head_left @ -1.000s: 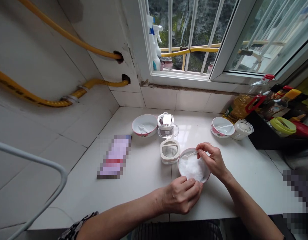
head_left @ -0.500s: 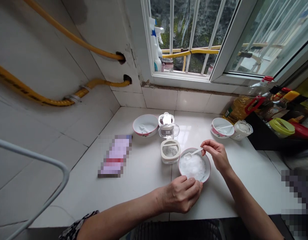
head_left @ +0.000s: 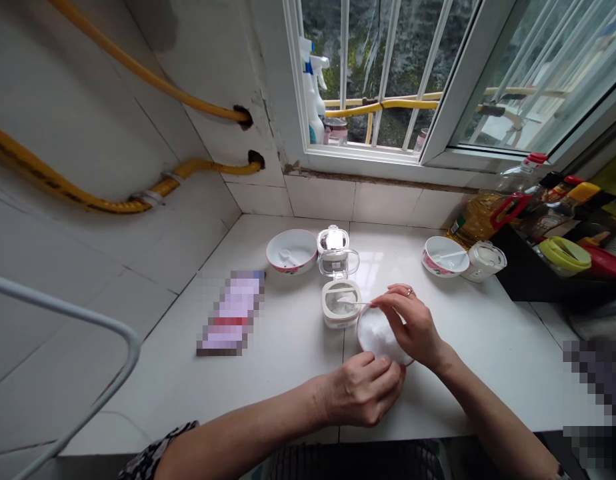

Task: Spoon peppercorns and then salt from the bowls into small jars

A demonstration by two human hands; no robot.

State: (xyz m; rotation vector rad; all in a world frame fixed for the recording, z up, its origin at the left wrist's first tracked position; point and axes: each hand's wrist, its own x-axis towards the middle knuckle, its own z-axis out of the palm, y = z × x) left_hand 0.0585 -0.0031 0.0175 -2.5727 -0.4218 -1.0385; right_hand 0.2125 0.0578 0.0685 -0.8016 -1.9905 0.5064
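My left hand grips the near rim of a bowl heaped with white grains. Pinched in my right hand is a small white spoon, its tip over the open mouth of a square-topped jar. The jar stands just left of the bowl, with its clear lid flipped back. My right hand hides part of the bowl. Behind the lid stands a second jar.
A bowl with a spoon sits at the back left. At the right are another bowl, a closed jar, an oil bottle and several condiments. A blurred purple packet lies left.
My right hand has moved left with the spoon, from above the bowl of white grains to the open jar. My left hand has stayed at the bowl's rim.
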